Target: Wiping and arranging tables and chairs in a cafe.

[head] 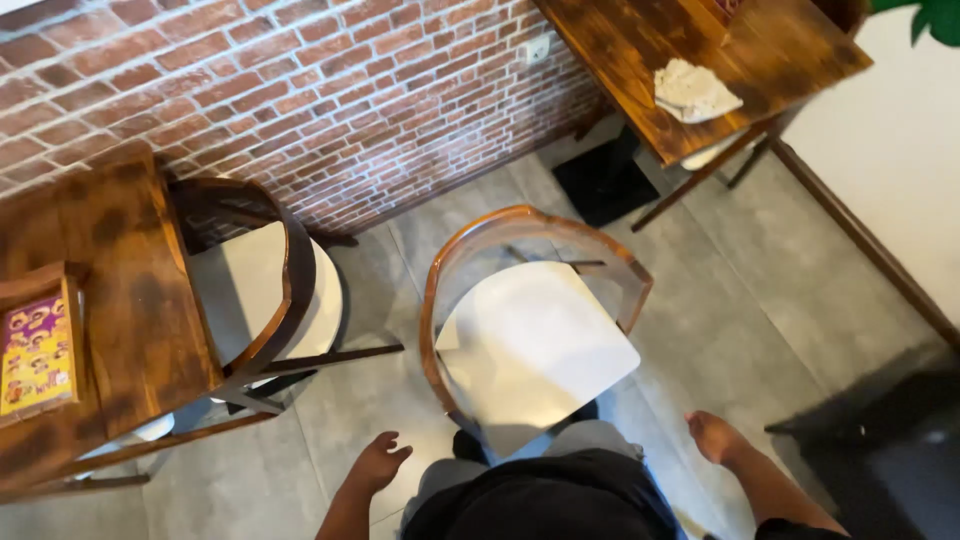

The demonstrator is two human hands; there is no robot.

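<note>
Head view: left hand [378, 462] and right hand [712, 436] hang open and empty, flanking the white-seated wooden chair [530, 335]. Chair stands on the floor [730, 320] between two counters, pulled clear of the right counter [700, 60], seat facing the person.

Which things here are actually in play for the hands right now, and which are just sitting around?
In play:
- middle chair, white seat, curved wooden back
- left hand, empty
- right hand, empty

Lying about:
- second chair
- left table
- colourful card
- far table
- cloth
</note>
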